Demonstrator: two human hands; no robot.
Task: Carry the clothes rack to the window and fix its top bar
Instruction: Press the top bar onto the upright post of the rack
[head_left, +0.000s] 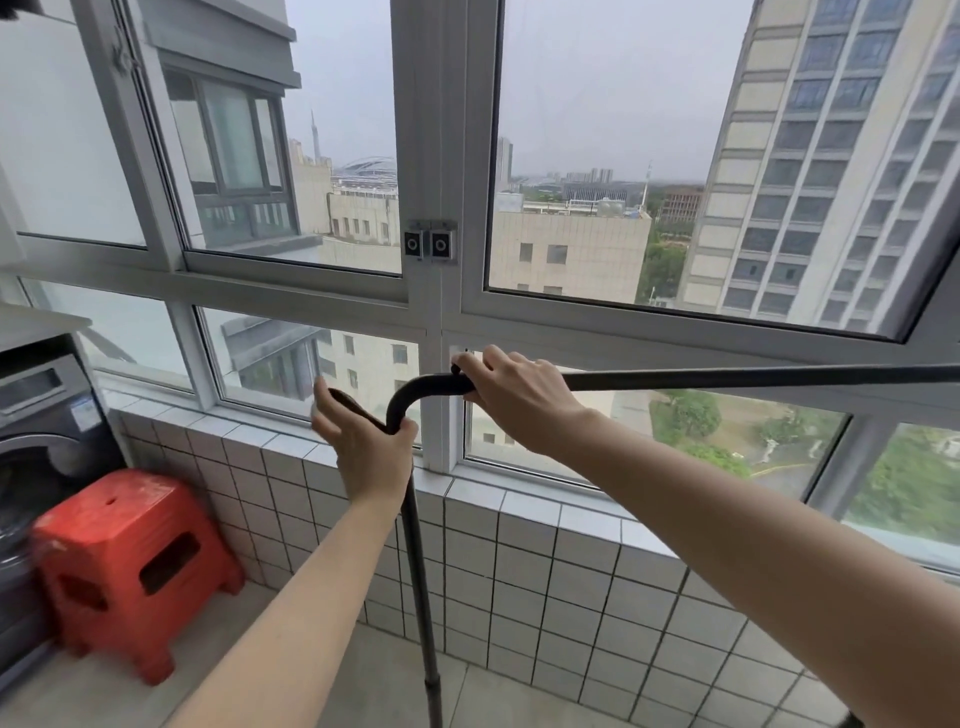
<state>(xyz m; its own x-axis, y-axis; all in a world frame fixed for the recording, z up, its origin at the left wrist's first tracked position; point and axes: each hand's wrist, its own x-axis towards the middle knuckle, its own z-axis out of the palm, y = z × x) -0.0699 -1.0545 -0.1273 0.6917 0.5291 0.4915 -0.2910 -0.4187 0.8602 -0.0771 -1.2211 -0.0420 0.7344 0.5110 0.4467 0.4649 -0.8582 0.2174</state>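
The black metal clothes rack stands right in front of the window (441, 156). Its left upright pole (423, 582) rises from the floor and curves at an elbow (410, 392) into the top bar (753, 376), which runs level to the right edge of the frame. My left hand (363, 447) is closed around the upright just below the elbow, beside a short black hook end. My right hand (511, 395) grips the top bar where it meets the elbow. The rack's right side is out of view.
A red plastic stool (124, 561) sits on the floor at the left, beside a dark washing machine (41, 431). A white tiled low wall (519, 571) runs under the window sill. A window latch (431, 242) is on the centre frame.
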